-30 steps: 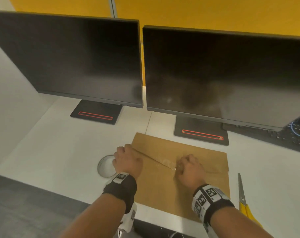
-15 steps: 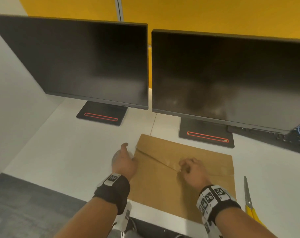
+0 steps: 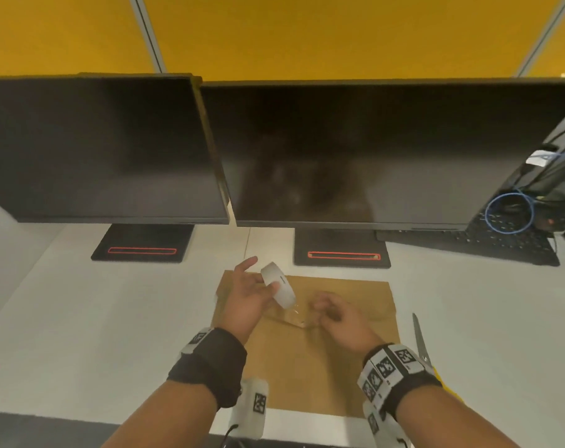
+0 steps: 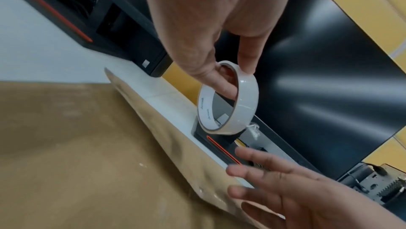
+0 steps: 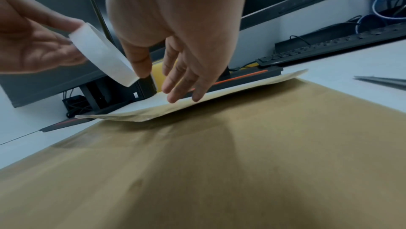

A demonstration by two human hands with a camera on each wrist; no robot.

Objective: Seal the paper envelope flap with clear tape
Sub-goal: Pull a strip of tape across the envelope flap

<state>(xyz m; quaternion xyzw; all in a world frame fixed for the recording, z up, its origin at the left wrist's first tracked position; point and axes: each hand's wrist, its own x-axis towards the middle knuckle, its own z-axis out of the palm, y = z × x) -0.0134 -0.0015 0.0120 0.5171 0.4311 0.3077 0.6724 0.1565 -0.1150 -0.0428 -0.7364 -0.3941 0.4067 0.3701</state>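
The left hand (image 3: 247, 297) pinches the white ring-shaped roll of clear tape (image 3: 278, 288) above the flat brown paper envelope (image 3: 310, 360) so the right hand (image 3: 341, 321), fingers loose and empty, can pull a strip.

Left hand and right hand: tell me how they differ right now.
The left hand holds the roll of clear tape raised above the envelope, thumb on the rim and a finger through the core; the right hand holds nothing. The left palm faces up; the right shows its back, fingers loosely bent. Both hover over the flap.
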